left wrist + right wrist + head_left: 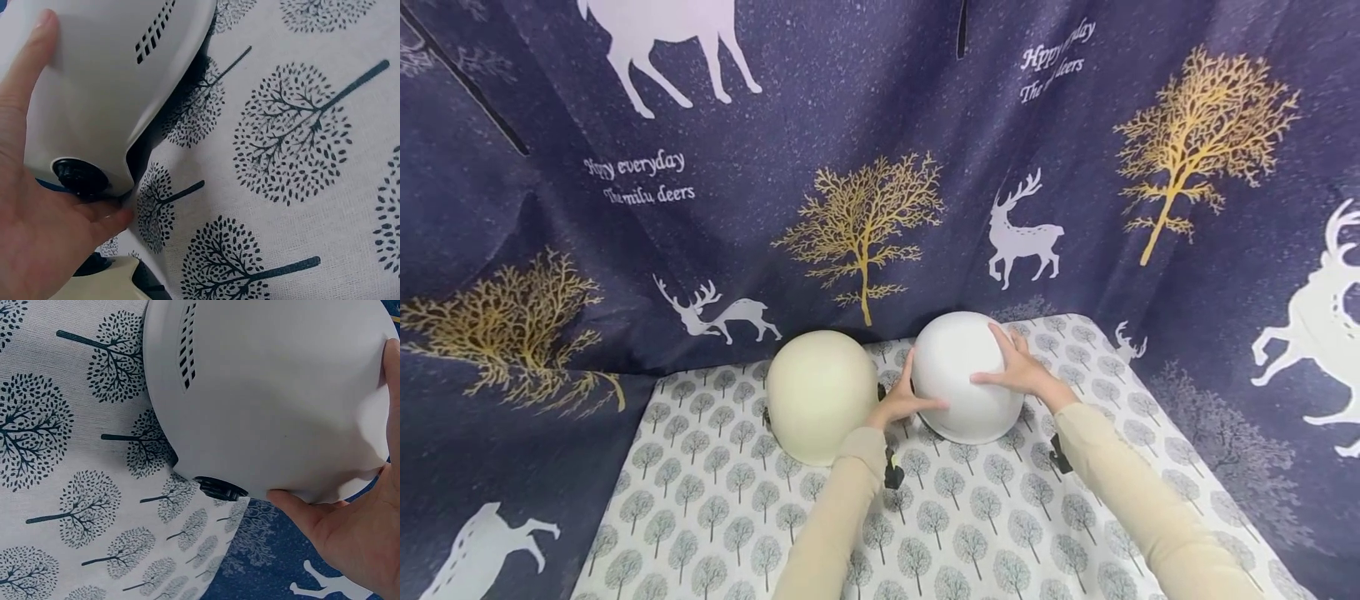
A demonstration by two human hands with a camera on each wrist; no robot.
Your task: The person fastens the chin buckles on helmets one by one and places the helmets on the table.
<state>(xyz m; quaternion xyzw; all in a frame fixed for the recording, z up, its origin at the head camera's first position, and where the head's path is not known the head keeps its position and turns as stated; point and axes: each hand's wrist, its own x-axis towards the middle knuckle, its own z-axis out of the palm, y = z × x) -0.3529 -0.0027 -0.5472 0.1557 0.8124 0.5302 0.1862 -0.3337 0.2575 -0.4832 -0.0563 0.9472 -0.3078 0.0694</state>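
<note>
A white helmet (955,367) sits dome up at the back of the table, held between both hands. My left hand (904,402) grips its left side; in the left wrist view the thumb (34,56) lies on the shell and the other fingers reach round by a black round fitting (80,177). My right hand (1021,371) holds the opposite side with spread fingers on the dome, its thumb (294,506) near another black fitting (220,487). Small vent holes (186,350) run along the rim. Left of it stands a cream helmet (820,396), close by my left wrist.
A cloth printed with grey trees (925,508) covers the table. Behind and at the sides hangs a dark blue curtain (865,108) with deer and golden trees, meeting the table's back edge just behind both helmets.
</note>
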